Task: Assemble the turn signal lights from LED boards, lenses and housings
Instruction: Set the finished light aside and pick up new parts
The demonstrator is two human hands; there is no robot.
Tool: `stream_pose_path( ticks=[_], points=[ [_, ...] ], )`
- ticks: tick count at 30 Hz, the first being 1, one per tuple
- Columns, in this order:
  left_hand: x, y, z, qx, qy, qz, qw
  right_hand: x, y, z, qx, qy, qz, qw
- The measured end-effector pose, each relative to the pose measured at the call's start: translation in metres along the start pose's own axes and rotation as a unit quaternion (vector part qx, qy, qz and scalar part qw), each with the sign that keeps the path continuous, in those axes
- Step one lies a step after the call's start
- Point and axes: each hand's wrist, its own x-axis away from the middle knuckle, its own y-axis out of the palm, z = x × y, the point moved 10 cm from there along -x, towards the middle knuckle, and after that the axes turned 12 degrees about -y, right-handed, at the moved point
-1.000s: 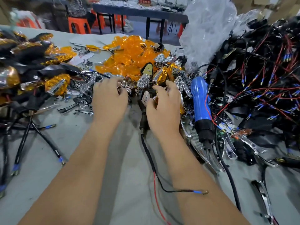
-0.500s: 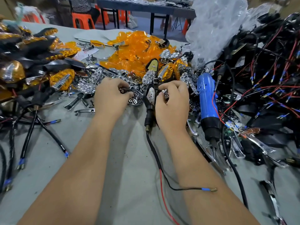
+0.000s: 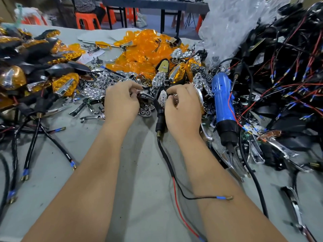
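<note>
A black turn signal housing (image 3: 160, 109) with a white LED board (image 3: 162, 99) in it lies between my hands, its black stem and red and black wire (image 3: 176, 187) trailing toward me. My left hand (image 3: 122, 102) pinches a small chrome trim piece (image 3: 146, 95) just left of the housing. My right hand (image 3: 183, 109) is curled on a small chrome part at the housing's right side; what it holds is mostly hidden by the fingers. Orange lenses (image 3: 139, 48) are heaped behind, and chrome reflectors (image 3: 97, 84) lie scattered in front of them.
A blue electric screwdriver (image 3: 223, 105) lies right of my right hand. Black housings with red and black wires (image 3: 283, 75) pile up at the right, finished amber lights (image 3: 35, 67) at the left. A clear plastic bag (image 3: 230, 23) stands behind. Grey tabletop (image 3: 139, 198) lies near me.
Both hands have drawn slightly toward me from the parts pile and closed together over the housing. My left hand has picked up the chrome trim piece.
</note>
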Motion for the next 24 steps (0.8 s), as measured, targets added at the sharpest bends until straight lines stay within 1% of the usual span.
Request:
stream_pose_path(
  ticks=[3,6,8,9,10,11,16,17,19,21,24],
  points=[
    [0.003,0.002,0.001,-0.033,0.0,-0.003,0.999,0.001,0.004,0.001,0.006,0.001,-0.018,1.0],
    [0.005,0.015,0.0,-0.05,-0.011,-0.071,0.996,0.002,0.004,0.002,-0.004,0.007,-0.02,1.0],
    [0.008,0.026,0.002,-0.133,0.002,-0.112,0.985,0.002,0.004,0.003,-0.011,0.012,-0.02,1.0],
    [0.009,0.029,0.002,-0.172,0.013,-0.116,0.978,0.002,0.004,0.003,-0.013,0.014,-0.02,1.0],
    [0.009,0.029,0.003,-0.185,0.02,-0.114,0.976,0.002,0.004,0.004,-0.014,0.015,-0.02,1.0],
    [0.008,0.028,0.003,-0.172,0.017,-0.109,0.979,0.002,0.004,0.004,-0.014,0.016,-0.019,1.0],
    [0.001,0.01,-0.002,-0.036,-0.019,-0.051,0.998,0.002,0.005,0.006,-0.021,0.025,-0.02,0.999],
    [-0.001,0.006,-0.003,-0.009,-0.024,-0.036,0.999,0.002,0.005,0.006,-0.025,0.027,-0.02,0.999],
    [-0.003,-0.007,-0.004,0.024,-0.028,0.017,0.999,0.002,0.005,0.006,-0.032,0.028,-0.019,0.999],
    [-0.005,-0.02,-0.01,0.088,-0.053,0.069,0.992,0.002,0.005,0.006,-0.033,0.027,-0.016,0.999],
    [-0.005,-0.024,-0.02,0.214,-0.099,0.082,0.968,0.001,0.005,0.007,-0.029,0.026,-0.017,0.999]
  ],
)
